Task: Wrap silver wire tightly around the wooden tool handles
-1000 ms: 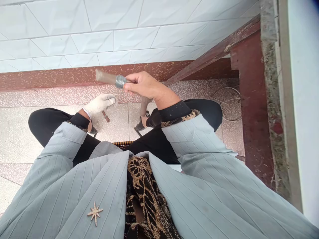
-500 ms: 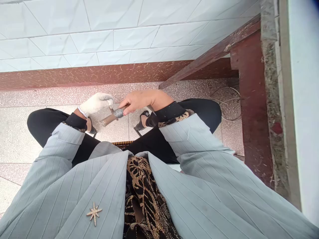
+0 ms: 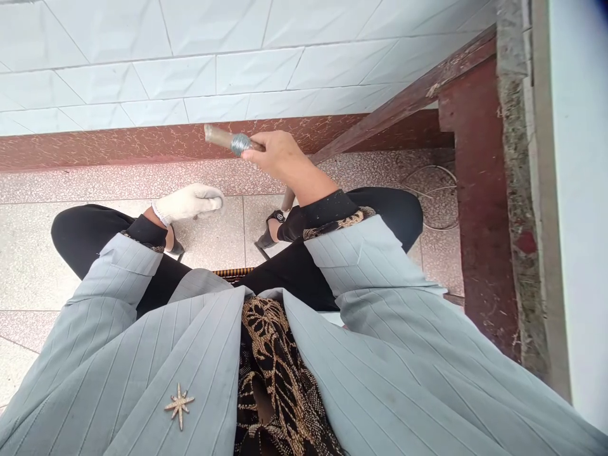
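Note:
My right hand (image 3: 273, 151), bare, is wrapped round a short rod-like tool (image 3: 218, 135) that looks wooden, with silvery wire (image 3: 240, 144) wound round it beside my fingers. Its blunt end points left, in front of the wall's base; what it has beyond my grip is hidden. A greyish-brown bar (image 3: 287, 199) shows below my right wrist; whether it belongs to the tool I cannot tell. My left hand (image 3: 192, 202), in a white knitted glove, is closed lower and to the left, apart from the tool. Whatever its fingers pinch, if anything, is hidden.
A white tiled wall (image 3: 247, 76) with a reddish-brown base strip (image 3: 156, 142) stands ahead. On the right are a slanting wooden brace (image 3: 380, 120) and a dark red post (image 3: 484, 209). A thin cable loop (image 3: 434, 229) lies on the speckled floor (image 3: 213, 237). My knees flank my hands.
My right hand has lifted the tool up and away from my left hand, toward the wall. My gloved left hand has shifted slightly right and down, staying closed.

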The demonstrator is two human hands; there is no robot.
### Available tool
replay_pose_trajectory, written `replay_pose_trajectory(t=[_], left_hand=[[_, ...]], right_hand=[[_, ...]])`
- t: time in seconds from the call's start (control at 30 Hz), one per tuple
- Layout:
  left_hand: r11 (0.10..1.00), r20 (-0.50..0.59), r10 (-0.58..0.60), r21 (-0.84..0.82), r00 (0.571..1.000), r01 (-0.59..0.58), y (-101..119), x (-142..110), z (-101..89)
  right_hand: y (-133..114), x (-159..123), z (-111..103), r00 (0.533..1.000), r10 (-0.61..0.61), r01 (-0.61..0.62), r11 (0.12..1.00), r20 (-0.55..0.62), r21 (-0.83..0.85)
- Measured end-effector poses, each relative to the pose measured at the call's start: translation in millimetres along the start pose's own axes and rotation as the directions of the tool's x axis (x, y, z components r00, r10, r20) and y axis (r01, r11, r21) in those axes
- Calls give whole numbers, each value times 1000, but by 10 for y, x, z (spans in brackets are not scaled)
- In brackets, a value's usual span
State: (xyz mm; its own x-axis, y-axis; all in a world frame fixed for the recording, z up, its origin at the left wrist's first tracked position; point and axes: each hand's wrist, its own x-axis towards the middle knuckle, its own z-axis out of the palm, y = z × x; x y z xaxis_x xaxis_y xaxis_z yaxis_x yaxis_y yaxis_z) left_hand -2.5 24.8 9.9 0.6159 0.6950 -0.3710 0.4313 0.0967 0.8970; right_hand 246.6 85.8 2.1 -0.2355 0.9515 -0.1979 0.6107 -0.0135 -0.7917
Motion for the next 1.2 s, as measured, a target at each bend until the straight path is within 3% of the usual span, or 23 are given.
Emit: replay_pose_trajectory(t=[0.1, 0.17, 0.23, 0.3, 0.37, 0.4, 0.47, 0.6, 0.63, 0.67, 0.73, 0.77, 0.8, 0.83, 0.9, 0.97, 1.0, 1.07, 1.13, 1.2], left_hand=[[998, -13, 60, -34, 998, -61, -6, -1, -60], [994, -71, 90, -52, 993, -94, -41, 12, -98], [994, -145, 87, -57, 986, -96, -86, 27, -125], [995, -207, 67, -61, 976, -81, -122, 39, -142], [992, -230, 73, -80, 970, -94, -131, 42, -153], [989, -232, 89, -95, 969, -114, -123, 39, -158], [980, -239, 121, -128, 963, -155, -88, 27, -159], [989, -190, 80, -111, 979, -102, -26, 5, -124], [993, -164, 59, -87, 985, -74, -28, 7, -115], [997, -149, 42, -62, 988, -51, -37, 12, -109], [999, -157, 21, -26, 987, -26, -75, 35, -118], [1000, -178, 17, -19, 984, -21, -99, 51, -131], [999, -211, 19, -22, 977, -24, -124, 69, -147], [999, -250, 25, -31, 968, -33, -147, 87, -162], [997, -305, 44, -52, 951, -63, -178, 116, -173], [995, -274, 48, -76, 961, -71, -178, 125, -140], [994, -223, 36, -89, 974, -57, -165, 122, -107], [994, -82, -3, -107, 997, -6, -119, 104, -26], [995, 23, -21, -92, 1000, 23, -65, 82, 41], [998, 46, -8, -59, 999, 10, -24, 65, 64]], right_hand=[[8, -21, 44, 987, -36, 79, 959, 160, -273], [-1, -48, 68, 950, -47, 153, 932, 308, -329], [-25, -79, 82, 871, -67, 251, 912, 487, -323], [-62, -109, 73, 756, -53, 315, 903, 652, -292], [-96, -132, 34, 652, -48, 325, 919, 757, -222], [-106, -139, 6, 623, -61, 320, 930, 780, -182], [-106, -144, -49, 625, -113, 319, 940, 773, -120], [-81, -145, -70, 749, -92, 344, 900, 656, -267], [-84, -152, -60, 758, -56, 340, 884, 650, -320], [-94, -162, -50, 742, -18, 333, 878, 671, -345], [-132, -193, -49, 649, 7, 313, 909, 761, -274], [-156, -212, -60, 602, -30, 294, 937, 798, -186], [-181, -231, -76, 585, -96, 269, 960, 805, -81], [-203, -248, -94, 617, -182, 246, 969, 766, 32], [-229, -262, -117, 758, -336, 215, 938, 559, 272], [-220, -235, -102, 887, -361, 188, 851, 287, 490], [-202, -204, -78, 929, -320, 172, 819, 186, 548], [-144, -122, -8, 982, -174, 112, 849, 74, 517], [-75, -41, 71, 995, -34, 6, 957, 92, 291], [-19, 4, 136, 996, 9, -15, 998, 90, 65]])
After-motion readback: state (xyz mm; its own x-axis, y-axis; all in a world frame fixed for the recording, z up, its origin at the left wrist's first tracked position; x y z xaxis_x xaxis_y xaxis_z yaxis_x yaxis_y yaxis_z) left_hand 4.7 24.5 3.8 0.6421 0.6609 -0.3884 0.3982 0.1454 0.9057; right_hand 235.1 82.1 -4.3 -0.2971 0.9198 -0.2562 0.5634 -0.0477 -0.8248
